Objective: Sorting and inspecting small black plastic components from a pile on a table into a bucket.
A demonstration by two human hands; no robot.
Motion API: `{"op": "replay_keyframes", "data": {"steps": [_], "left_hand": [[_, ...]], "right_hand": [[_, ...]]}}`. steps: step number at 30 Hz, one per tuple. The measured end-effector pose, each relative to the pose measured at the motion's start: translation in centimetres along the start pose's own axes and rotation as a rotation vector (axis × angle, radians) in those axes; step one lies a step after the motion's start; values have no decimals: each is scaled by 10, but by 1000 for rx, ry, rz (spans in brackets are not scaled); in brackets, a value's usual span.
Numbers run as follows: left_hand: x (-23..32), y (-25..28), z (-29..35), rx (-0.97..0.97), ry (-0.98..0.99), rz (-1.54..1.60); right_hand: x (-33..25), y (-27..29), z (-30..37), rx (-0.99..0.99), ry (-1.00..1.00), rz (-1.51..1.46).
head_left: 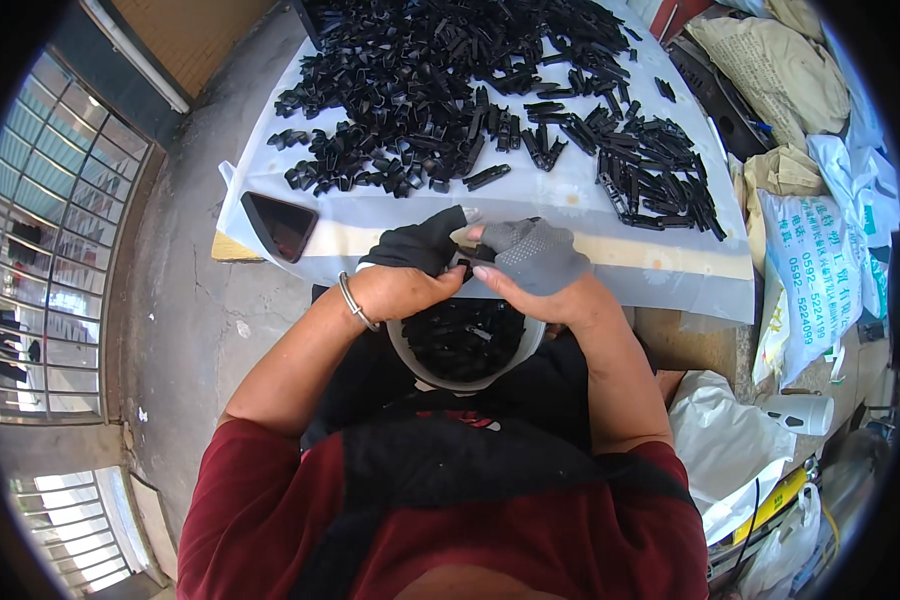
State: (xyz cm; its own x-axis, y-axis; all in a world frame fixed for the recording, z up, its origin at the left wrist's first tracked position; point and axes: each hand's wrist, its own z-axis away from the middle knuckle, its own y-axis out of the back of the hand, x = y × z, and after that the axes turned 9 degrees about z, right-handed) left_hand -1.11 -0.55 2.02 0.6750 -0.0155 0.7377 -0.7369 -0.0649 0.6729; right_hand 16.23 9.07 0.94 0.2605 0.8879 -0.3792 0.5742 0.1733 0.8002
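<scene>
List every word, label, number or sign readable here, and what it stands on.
White plastic sack at right: legible lines of large blue characters and digits, not copied out here.
Tan woven sack farther back: dark print, too faint to read.
Black fabric clothing over the lap: red-and-white mark, too small to read.

Sheet-covered table (620, 250); heaped black parts (420, 90); phone (281, 226) near left corner.

Phone (284, 226) on table (232, 249), left; parts (400, 125) behind; bucket (532, 346) in front.
</scene>
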Motion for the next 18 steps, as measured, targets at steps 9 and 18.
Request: {"op": "replay_keyframes", "data": {"steps": [9,18], "left_hand": [[1,-25,28,91,379,933],[0,-21,23,237,180,657]], "right_hand": [[-29,-5,14,-88,-53,-38],[-21,-2,19,98,-45,199]]}}
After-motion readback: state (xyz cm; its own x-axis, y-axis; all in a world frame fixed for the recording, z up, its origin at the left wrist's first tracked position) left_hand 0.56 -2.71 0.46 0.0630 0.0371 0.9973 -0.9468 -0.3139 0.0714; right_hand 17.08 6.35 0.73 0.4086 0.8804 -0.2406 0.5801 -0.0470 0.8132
